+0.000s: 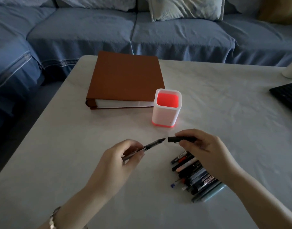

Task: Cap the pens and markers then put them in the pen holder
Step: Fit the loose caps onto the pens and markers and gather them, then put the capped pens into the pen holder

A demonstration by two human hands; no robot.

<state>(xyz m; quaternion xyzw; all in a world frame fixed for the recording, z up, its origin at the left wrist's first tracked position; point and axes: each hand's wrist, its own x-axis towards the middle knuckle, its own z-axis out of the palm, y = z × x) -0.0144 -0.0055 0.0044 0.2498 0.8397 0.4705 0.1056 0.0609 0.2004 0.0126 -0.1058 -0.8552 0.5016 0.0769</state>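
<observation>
1. Capping is the step in hand: the left hand (125,156) pinches a black pen (150,144), its bare tip aimed right, just short of the cap.
2. Over comes the right hand (203,146), fingers curled round the black cap (173,139), mouth facing the tip.
3. Next, I'd say: line them up, push home, then drop it in the white pen holder (166,116), empty and just beyond on the table (224,113).
4. More pens and markers (191,176) wait under the right wrist.

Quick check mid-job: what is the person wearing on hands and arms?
The left hand and right hand are gloveless, and no sleeves show on either forearm. A silver metal band circles the left wrist; the right wrist is bare.
</observation>
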